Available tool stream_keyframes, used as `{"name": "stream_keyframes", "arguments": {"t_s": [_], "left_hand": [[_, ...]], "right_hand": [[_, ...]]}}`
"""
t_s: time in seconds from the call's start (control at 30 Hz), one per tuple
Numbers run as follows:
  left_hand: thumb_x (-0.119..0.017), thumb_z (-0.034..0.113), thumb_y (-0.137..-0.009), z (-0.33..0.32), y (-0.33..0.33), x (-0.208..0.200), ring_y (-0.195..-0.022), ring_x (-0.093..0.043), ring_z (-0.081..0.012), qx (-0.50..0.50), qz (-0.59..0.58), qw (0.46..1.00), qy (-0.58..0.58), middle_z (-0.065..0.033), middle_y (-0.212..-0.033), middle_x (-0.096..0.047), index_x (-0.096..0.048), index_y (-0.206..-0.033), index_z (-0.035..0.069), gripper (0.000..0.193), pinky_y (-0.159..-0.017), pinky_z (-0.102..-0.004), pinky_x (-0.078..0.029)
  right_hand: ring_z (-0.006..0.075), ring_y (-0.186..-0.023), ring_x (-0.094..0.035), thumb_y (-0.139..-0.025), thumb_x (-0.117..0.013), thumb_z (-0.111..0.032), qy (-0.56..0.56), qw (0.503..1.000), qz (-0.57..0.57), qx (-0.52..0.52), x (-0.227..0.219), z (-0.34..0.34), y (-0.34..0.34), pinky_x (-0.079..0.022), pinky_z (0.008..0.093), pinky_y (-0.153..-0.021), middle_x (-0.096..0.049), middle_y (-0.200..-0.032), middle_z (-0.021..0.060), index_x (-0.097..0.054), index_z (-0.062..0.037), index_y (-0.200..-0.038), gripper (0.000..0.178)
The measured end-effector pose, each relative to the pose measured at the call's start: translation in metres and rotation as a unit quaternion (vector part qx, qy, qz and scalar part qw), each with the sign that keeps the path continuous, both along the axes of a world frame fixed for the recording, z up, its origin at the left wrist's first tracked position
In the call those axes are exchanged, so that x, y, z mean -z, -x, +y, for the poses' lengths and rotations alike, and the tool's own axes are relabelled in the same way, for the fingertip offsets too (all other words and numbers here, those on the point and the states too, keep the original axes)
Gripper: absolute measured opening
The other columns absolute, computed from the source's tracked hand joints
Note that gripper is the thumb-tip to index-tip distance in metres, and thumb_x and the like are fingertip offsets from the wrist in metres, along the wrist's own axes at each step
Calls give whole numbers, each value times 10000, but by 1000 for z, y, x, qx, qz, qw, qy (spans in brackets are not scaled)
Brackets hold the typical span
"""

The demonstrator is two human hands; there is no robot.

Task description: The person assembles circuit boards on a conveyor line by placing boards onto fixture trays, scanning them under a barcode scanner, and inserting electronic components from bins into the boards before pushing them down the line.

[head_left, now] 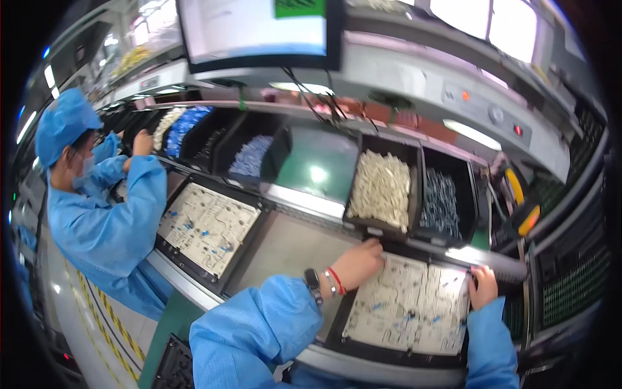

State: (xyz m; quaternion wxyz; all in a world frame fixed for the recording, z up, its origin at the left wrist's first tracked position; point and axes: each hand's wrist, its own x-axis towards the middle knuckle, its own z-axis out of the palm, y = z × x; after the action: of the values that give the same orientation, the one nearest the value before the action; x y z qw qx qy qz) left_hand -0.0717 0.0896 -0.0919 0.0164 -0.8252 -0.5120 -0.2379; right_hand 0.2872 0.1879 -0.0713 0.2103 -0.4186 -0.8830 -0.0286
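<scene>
1. Both hands rest on the circuit board (pixel 408 308) before me.
2. My left hand (pixel 357 261), fingers curled, holding nothing, touches its upper left corner.
3. My right hand (pixel 483 285) grips its right edge.

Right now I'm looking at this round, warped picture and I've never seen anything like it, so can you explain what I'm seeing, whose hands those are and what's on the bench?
The picture comes from a wide-angle camera worn on a worker's head, looking down; that is why the straight edges bend. The two blue sleeves at the bottom belong to the wearer. The left hand rests at the top left corner of a pale circuit board lying in a dark tray on the conveyor, and the right hand touches its right edge. Neither hand clearly holds anything. Behind the board stand open bins, one with cream-coloured parts and one with dark parts. On the left, a co-worker in blue reaches into other bins, with a second board in front. A screen hangs above.
</scene>
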Motion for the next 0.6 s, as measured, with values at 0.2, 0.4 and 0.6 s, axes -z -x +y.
{"name": "stream_keyframes", "arguments": {"t_s": [0.2,0.4,0.6], "left_hand": [[-528,42,-720,6,-2,1,-1060,-511,-355,-19,10,999,-36,-168,-933,-563,-632,-852,16,170,-894,-384,-451],[-589,45,-724,3,-6,-7,-1083,-501,-366,-1,-5,1000,-23,-140,-910,-536,-641,-924,4,211,-861,-401,-465],[-609,62,-738,1,-6,-15,-1081,-494,-371,4,18,1000,11,-134,-908,-521,-641,-949,12,219,-870,-405,-456]], "right_hand": [[352,-895,-528,-761,-596,-39,37,997,16,69,7,22,-4,-436,393,-778,-531,-921,165,-569,8,-877,128],[279,-768,-571,-766,-627,-38,57,994,49,74,9,34,-5,-457,349,-682,-546,-806,146,-589,8,-781,61],[243,-619,-579,-723,-691,-76,125,966,130,187,20,28,5,-456,319,-591,-592,-678,131,-599,13,-746,130]]}}
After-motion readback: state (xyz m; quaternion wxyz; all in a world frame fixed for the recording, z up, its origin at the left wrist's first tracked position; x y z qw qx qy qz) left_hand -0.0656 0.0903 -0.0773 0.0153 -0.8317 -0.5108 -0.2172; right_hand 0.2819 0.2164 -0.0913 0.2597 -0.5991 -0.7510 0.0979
